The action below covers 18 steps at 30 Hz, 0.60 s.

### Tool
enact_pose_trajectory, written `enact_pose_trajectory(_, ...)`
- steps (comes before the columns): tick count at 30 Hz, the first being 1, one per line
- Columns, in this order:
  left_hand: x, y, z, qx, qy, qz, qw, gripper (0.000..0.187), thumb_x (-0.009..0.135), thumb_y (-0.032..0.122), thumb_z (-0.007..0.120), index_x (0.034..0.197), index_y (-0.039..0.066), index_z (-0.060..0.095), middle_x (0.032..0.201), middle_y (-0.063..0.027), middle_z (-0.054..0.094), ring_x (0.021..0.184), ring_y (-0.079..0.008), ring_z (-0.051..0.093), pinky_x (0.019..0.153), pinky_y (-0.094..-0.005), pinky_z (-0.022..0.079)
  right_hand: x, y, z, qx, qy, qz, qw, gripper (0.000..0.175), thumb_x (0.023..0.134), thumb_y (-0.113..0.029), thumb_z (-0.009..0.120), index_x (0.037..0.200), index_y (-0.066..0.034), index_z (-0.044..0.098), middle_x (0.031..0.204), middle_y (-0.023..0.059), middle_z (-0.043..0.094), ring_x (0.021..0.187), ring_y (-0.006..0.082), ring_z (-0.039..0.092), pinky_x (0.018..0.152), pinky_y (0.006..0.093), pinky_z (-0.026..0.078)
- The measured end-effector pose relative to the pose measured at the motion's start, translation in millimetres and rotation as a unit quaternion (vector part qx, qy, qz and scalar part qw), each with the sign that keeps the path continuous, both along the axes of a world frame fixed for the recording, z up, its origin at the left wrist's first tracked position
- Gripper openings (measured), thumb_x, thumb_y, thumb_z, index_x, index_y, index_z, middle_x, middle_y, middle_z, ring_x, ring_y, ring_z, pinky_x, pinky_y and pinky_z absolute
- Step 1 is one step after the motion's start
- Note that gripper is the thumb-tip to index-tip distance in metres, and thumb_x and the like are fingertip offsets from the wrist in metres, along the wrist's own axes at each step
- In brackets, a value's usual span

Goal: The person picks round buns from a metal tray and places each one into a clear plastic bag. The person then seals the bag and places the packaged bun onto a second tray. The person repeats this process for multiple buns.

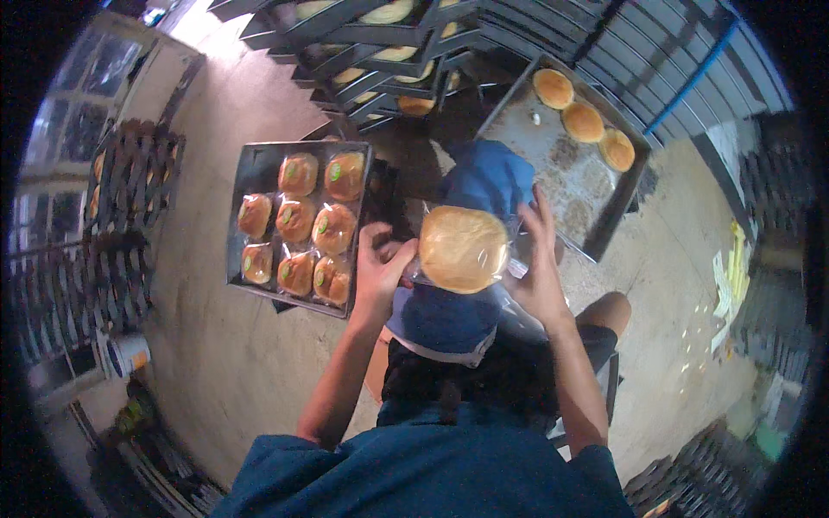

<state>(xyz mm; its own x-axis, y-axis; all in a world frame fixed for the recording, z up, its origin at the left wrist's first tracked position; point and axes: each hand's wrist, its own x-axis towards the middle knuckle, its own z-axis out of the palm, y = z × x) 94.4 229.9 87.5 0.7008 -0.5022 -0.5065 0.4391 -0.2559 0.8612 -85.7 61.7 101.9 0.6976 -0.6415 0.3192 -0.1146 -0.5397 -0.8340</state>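
A round bread bun (464, 249) in a clear plastic bag is held up over my lap. My left hand (382, 262) pinches the bag's left end between thumb and fingers. At the bag's right side is my right hand (537, 259), its fingers curved around that edge; whether they grip the film cannot be told. A blue cloth (489, 178) lies just beyond the bun. To the left, a dark metal tray (295, 303) holds several bagged buns (333, 228) with green stickers. A worn baking tray (560, 188) at the right bears three unwrapped buns (583, 122).
Metal racks (388, 48) loaded with buns on trays rise ahead. A blue bar (693, 78) crosses slatted metalwork at upper right. More dark racks stand at both sides. A white bucket (128, 355) is at lower left, on the concrete floor's edge.
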Motion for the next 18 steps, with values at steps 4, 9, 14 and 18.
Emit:
enact_pose_trajectory(4,24.8,-1.4,-5.3,-0.077,0.009,-0.172,0.982,0.025,0.095,0.012,0.061,0.119,0.002,0.06,0.117,-0.009,0.057,0.094,-0.0143,0.058,0.073,-0.0245,0.047,23.3,-26.7,30.7,-0.058,0.097,0.143,0.983,0.055,0.066,-0.016,0.087,0.116,-0.0039,0.069,0.139,0.0209,0.056,0.134,0.039,0.048,0.109,0.0453,0.04)
enact_pose_trajectory(9,11.8,26.3,-36.2,-0.306,0.117,-0.064,0.943,0.051,0.102,0.039,0.054,0.139,0.005,0.043,0.129,-0.0073,0.048,0.121,-0.0215,0.049,0.106,-0.0356,0.038,71.8,-2.6,42.8,0.188,0.037,0.111,0.975,0.05,0.086,-0.028,0.077,0.122,0.0021,0.061,0.1,0.0154,0.073,0.097,0.0209,0.07,0.084,0.0346,0.054)
enact_pose_trajectory(14,4.5,63.6,-48.9,-0.221,0.06,0.092,0.969,0.063,0.1,0.041,0.058,0.142,0.005,0.029,0.135,-0.0113,0.047,0.125,-0.0222,0.05,0.101,-0.036,0.047,151.5,27.7,22.0,0.218,0.168,0.186,0.943,0.051,0.088,-0.035,0.074,0.124,-0.0013,0.061,0.104,0.0181,0.073,0.099,0.0293,0.072,0.082,0.0387,0.056)
enact_pose_trajectory(18,111.0,72.6,-36.2,-0.169,0.074,0.238,0.954,0.064,0.1,0.049,0.054,0.142,0.005,0.033,0.129,-0.0132,0.054,0.118,-0.0239,0.058,0.094,-0.038,0.053,297.3,43.3,-33.5,0.193,0.214,0.247,0.925,0.067,0.086,-0.053,0.071,0.126,-0.0009,0.061,0.104,0.0202,0.073,0.096,0.0273,0.072,0.081,0.0364,0.056)
